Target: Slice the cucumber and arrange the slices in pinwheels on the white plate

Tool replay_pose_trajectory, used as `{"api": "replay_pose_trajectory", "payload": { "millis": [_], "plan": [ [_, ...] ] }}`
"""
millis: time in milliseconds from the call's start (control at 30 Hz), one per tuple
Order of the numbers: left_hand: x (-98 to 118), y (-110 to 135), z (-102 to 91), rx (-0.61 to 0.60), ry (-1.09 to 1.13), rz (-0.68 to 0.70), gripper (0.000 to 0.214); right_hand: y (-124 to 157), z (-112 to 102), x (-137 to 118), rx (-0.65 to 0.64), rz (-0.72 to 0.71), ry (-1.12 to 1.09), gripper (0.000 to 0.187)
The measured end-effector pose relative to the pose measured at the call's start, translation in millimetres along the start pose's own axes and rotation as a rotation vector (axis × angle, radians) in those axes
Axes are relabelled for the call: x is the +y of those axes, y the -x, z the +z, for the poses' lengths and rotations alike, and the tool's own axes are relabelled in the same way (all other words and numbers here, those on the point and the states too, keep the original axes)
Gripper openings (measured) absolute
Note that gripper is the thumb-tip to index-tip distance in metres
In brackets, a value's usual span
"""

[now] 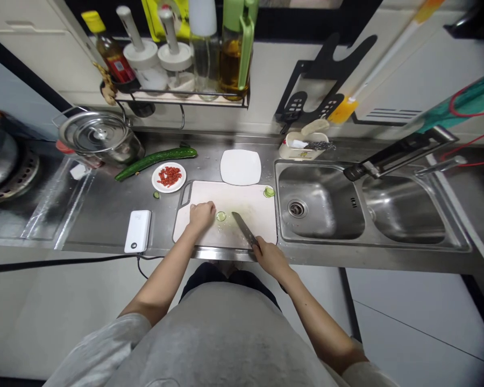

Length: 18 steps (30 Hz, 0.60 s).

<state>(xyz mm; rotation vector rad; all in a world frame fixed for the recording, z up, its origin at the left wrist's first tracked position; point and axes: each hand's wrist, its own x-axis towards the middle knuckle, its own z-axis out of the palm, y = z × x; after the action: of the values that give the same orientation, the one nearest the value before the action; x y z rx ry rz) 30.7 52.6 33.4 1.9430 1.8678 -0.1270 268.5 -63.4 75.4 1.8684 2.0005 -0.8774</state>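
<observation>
My right hand grips the handle of a kitchen knife, whose blade points up and left over the white cutting board. My left hand is at the board's left part with its fingers curled closed; whatever may be inside them is hidden. Between the left hand and the blade lies a thin cucumber slice, with small wet bits around it. A few overlapping cucumber slices rest at the board's upper right corner.
Behind the board are a whole cucumber, a plate of chopped red pieces and a white square plate. A white power bank lies left. The double sink adjoins on the right; a steel pot stands back left.
</observation>
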Motion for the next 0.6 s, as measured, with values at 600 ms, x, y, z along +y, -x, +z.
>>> {"api": "replay_pose_trajectory", "payload": {
  "millis": [600],
  "plan": [
    [3.8, 9.2, 15.8, -0.017, 0.125, 0.117, 0.034, -12.3, -14.4, -33.6, -0.088, -0.023, 0.109, 0.024]
  ]
}}
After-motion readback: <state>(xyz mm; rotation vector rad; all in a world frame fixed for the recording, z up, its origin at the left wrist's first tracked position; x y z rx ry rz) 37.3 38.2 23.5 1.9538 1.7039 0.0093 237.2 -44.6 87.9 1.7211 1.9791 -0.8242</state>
